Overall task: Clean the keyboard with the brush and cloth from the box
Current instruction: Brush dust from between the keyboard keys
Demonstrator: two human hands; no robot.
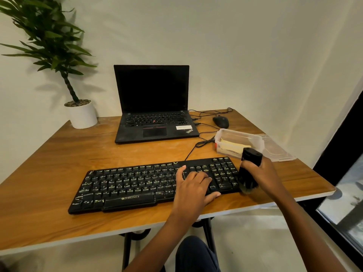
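Black brush (249,171) upright at right end of keyboard (127,185).

Left hand (193,183) palm down on the right half of the keyboard (127,185), fingers spread and fairly straight, thumb out toward the near edge of the desk (59,163); left forearm bare, coming in over that near edge; right hand (265,173) curled round the brush (246,179), handle upright, bristles down at the keyboard's right end, near the desk's right edge; right forearm bare, angled in from the near right corner.
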